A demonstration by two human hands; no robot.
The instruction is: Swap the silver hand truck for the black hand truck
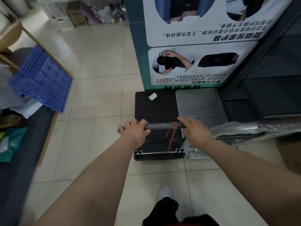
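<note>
Hands sit on the handle (162, 126) of the black hand truck (155, 110): the left hand (134, 130) has its fingers (140, 122) clenched around the bar near its left end, while the right hand (194, 130) lies over the right end, fingers only loosely curled. The black platform stands on the tiled floor (97, 95), its edge touching the silver hand truck (199, 106), both nosed against the poster board (187, 46). Risks, as I judge them: pulling back unevenly could drag the silver deck along or tip the board; the red strap (171, 137) hanging from the handle may snag the hinge; the plastic-wrapped silver handle (254, 128) crowds the right wrist.
</note>
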